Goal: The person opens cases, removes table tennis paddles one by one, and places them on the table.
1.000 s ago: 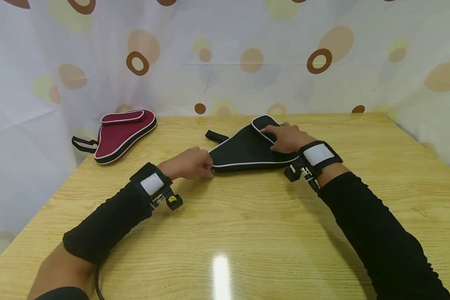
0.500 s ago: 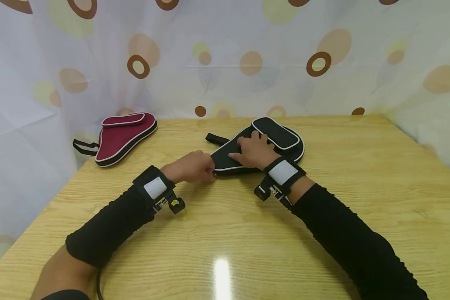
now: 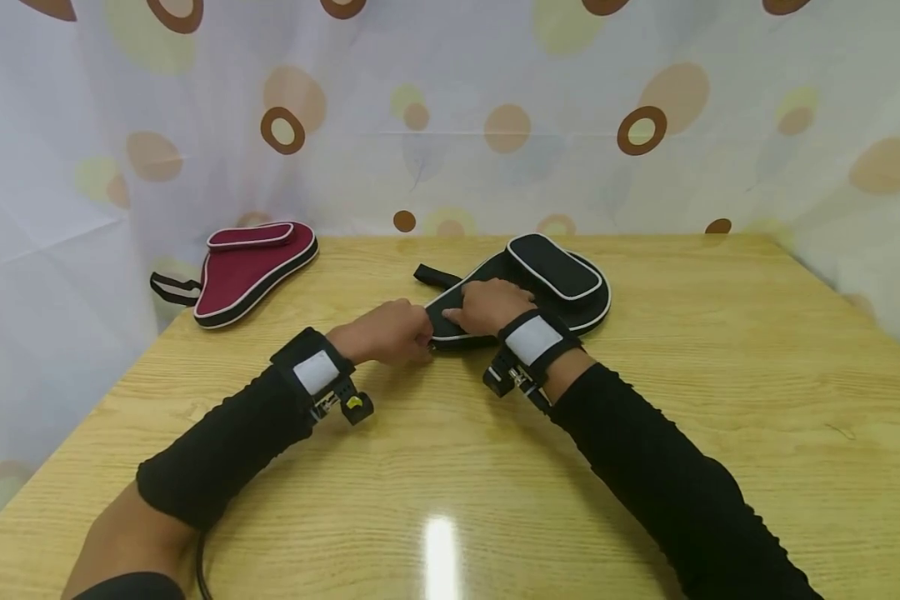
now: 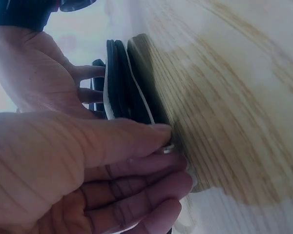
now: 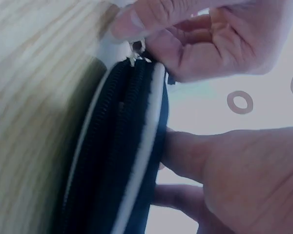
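Observation:
A black zippered paddle case with white piping lies on the table, its narrow end toward my left hand. The left thumb and fingers pinch the metal zipper pull at that narrow end. In the right wrist view, the two rows of zipper teeth stand apart along the side of the case. My right hand rests on top of the case near the narrow end, its fingers extended against the fabric. A black strap sticks out behind. The left wrist view shows the zipper pull partly covered by fingers.
A dark red paddle case with white piping and a black wrist loop lies at the back left of the wooden table. A white curtain with brown and yellow dots hangs behind the table.
My right hand has moved left from the wide end of the black case, near its pocket, to the narrow end. The left hand has stayed at the zipper pull.

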`<state>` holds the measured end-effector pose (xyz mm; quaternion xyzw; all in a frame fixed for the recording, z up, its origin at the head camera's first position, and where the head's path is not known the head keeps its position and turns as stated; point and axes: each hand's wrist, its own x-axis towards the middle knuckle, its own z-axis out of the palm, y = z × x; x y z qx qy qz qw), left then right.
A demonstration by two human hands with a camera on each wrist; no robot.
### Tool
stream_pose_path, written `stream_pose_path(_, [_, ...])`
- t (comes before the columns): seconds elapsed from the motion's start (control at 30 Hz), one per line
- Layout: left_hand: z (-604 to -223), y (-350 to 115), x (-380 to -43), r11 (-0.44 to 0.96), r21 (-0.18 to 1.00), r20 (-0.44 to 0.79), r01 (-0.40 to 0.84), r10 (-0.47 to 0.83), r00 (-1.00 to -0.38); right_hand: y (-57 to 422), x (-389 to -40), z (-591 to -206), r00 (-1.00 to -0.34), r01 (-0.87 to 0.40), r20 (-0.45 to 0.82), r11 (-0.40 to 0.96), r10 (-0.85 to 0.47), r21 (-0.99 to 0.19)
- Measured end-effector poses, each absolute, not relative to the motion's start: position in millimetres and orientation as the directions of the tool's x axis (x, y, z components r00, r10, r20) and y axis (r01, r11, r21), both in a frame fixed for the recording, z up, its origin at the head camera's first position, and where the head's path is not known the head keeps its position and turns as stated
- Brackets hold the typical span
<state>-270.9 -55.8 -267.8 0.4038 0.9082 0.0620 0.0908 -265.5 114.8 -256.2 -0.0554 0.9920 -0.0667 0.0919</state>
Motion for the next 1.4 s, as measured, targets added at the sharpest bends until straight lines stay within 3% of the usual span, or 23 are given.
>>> stream_pose_path(0.2, [-267, -51, -269, 0.651, 0.242, -0.145, 0.719, 0.757, -0.637, 124, -269, -254, -0.964, -0.124, -0.21, 0.972, -0.165, -0.198])
stream_pose_path(0.7, [-277, -48, -272, 0.6, 0.214, -0.069, 0.771, 0.796, -0.601, 147, -275, -251, -0.893, -0.307, -0.264, 0.922, -0.365, -0.236])
stream_pose_path(1.4, [-270, -32, -270, 0.548, 0.265, -0.091, 0.794, 0.833, -0.545, 169, -282, -242, -0.839, -0.352, -0.356, 0.909, -0.412, -0.222])
